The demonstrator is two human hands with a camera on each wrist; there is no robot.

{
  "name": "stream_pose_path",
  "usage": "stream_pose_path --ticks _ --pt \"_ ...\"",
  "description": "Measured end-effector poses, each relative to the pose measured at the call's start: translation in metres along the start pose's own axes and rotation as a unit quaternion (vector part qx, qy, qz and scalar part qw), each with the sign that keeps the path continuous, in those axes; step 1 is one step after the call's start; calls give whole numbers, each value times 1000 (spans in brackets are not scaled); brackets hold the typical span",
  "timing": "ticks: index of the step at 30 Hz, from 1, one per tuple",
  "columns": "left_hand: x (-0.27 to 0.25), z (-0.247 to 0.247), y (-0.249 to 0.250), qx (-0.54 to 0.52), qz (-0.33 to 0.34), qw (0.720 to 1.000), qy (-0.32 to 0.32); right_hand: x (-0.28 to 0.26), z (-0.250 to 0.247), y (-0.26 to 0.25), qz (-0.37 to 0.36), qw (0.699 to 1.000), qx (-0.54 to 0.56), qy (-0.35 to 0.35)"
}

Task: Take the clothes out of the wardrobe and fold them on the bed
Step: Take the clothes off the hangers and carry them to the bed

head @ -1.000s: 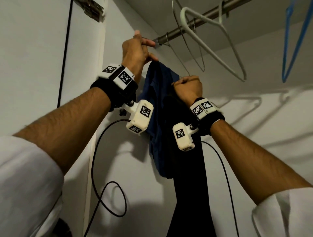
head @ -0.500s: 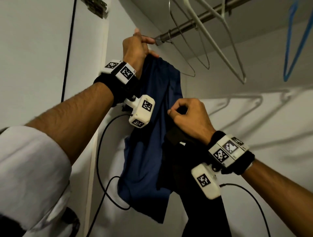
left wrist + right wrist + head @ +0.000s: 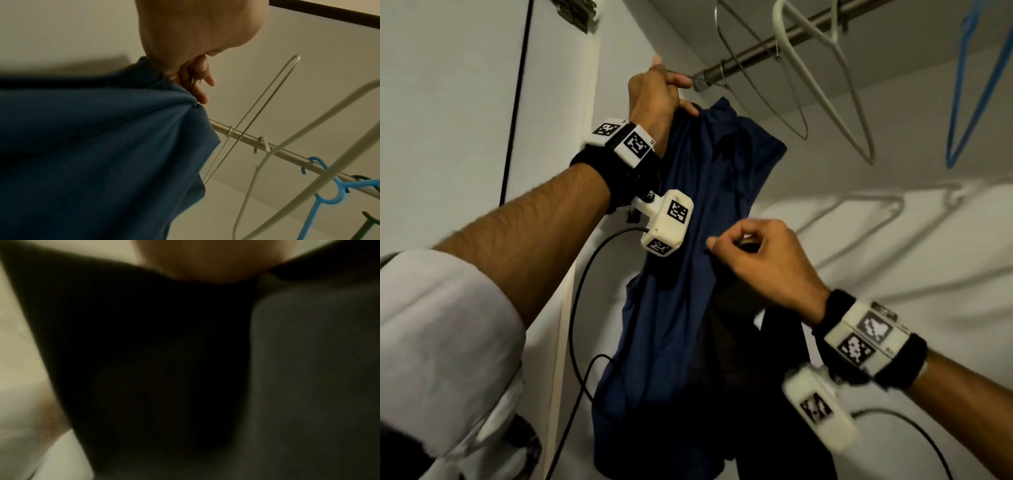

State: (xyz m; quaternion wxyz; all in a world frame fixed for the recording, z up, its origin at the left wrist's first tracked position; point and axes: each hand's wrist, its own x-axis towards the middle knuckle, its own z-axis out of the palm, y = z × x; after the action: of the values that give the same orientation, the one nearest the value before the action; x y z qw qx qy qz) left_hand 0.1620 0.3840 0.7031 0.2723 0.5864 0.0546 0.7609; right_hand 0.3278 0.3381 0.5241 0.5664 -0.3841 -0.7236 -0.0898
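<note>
Navy jersey, thin and limp: the blue garment (image 3: 688, 274) hangs inside the wardrobe (image 3: 465, 102) from its top, bunched at the left hand (image 3: 654, 92), with the rest falling in loose folds. Judged light, soft, no stiffness; it should slide rather than resist and will take any shape on a bed. No bed in view.

Left hand: raised near the end of the rail (image 3: 774, 44), fingers curled. The left wrist view shows the fingers (image 3: 202, 91) closed on thin metal wire beside the gathered cloth, probably a hanger hook; the hanger itself is hidden under the fabric.

Right hand (image 3: 760, 263): lower, fingers bent, thumb and fingertips pinched together against dark cloth. A black garment (image 3: 774, 394) hangs under this hand, partly behind the blue one. Its wrist view is blurred and almost filled with black fabric; the exact hold cannot be confirmed there.

Best hold, as a judgement: collar or shoulder seam, both shoulders for folding. A pinch mid-panel only stretches the cloth.

Surroundings and obstructions:
- wire hanger (image 3: 767, 78), bare, on the rail just beside the blue garment; its loop could snag the fabric.
- white plastic hanger (image 3: 835, 92) and blue plastic hanger (image 3: 962, 85) further along, bare.
- wrist camera cables (image 3: 575, 308) trail in front of the hem.
- Wardrobe side wall close on the left.
</note>
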Motion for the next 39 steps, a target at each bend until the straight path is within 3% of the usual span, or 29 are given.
stream_pose_path --ticks 4,9,13,17,21,25,32,39 --pt "2 -2 -3 1 -13 1000 2 69 -18 2 128 982 63 124" --pt "0 -1 -2 -7 -15 1000 -1 119 -11 0 178 965 176 76" --pt "0 -1 -2 2 -18 1000 -4 136 5 -14 172 949 254 71" --pt "-2 -2 -1 4 -15 1000 -6 150 11 -16 186 962 164 117" --pt "-3 -2 0 -2 -20 1000 -5 142 12 -3 145 978 83 124" --pt "0 -2 1 -28 -16 999 5 120 13 11 121 977 94 151" --pt "-1 -4 -3 -44 -20 999 10 95 5 18 65 978 149 128" --pt "-6 -6 -3 -31 -13 999 21 80 4 12 59 973 190 118"
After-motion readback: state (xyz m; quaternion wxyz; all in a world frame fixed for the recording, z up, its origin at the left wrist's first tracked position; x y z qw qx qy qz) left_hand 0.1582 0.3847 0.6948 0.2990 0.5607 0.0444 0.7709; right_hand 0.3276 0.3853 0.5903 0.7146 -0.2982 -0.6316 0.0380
